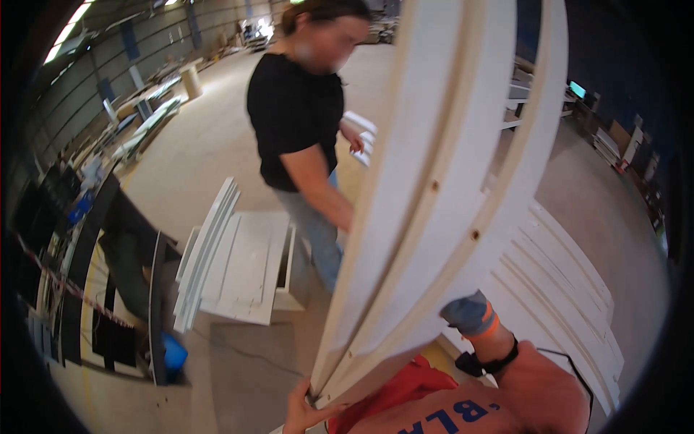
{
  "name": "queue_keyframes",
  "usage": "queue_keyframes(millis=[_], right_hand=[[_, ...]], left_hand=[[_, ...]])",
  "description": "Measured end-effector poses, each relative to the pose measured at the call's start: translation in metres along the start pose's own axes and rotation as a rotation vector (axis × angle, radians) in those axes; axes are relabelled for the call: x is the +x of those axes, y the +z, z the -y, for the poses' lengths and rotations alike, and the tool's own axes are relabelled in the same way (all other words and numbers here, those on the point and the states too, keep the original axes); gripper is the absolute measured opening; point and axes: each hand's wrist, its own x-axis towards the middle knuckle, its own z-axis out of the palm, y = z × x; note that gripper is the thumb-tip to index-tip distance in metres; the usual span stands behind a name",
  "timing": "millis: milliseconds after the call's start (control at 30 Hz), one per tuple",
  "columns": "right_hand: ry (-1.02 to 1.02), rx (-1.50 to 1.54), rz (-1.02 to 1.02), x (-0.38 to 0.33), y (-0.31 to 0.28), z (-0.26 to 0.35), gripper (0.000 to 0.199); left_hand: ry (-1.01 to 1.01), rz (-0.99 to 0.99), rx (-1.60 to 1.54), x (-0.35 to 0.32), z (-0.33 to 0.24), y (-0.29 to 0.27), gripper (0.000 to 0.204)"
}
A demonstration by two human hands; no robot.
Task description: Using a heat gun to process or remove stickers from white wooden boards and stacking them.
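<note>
White-painted wooden frame (434,181), tall and grooved, with two small round holes in its face, standing nearly upright in front of us. Our left hand (300,412) cups its bottom corner from below, grip closed on that corner. Our right hand (470,315), in a grey glove with an orange cuff, presses the frame's lower right edge; we cannot tell whether its grip is closed. Behind the frame, another person (300,123) in a black shirt reaches toward its far side. Stacks of white panels (231,267) lie on the concrete floor (217,145) to the left, more white boards (564,289) to the right.
</note>
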Motion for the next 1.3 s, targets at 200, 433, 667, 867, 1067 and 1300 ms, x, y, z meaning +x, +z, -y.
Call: queue_keyframes(millis=[200, 433, 667, 867, 1067, 1300], right_hand=[[-0.375, -0.051, 0.325, 0.098, 0.117, -0.038, 0.035], [-0.208, 0.421, 0.77, 0.156, 0.246, -0.128, 0.031], [0.502, 0.736, 0.618, 0.183, 0.327, -0.154, 0.029], [0.642, 0.737, 0.469, 0.198, 0.359, -0.229, 0.029], [0.671, 0.783, 0.514, 0.232, 0.374, -0.286, 0.032], [0.854, 0.975, 0.515, 0.265, 0.359, -0.364, 0.038]], left_hand=[[-0.095, -0.331, -0.317, -0.061, 0.036, -0.044, 0.062], [-0.355, -0.536, -0.208, -0.118, 0.079, -0.085, 0.066], [-0.541, -0.677, -0.278, -0.129, 0.071, -0.104, 0.068], [-0.667, -0.641, -0.229, -0.06, 0.036, -0.128, 0.065], [-0.721, -0.747, -0.302, -0.072, 0.106, -0.131, 0.061], [-0.817, -0.696, -0.273, 0.003, 0.118, -0.148, 0.051]])
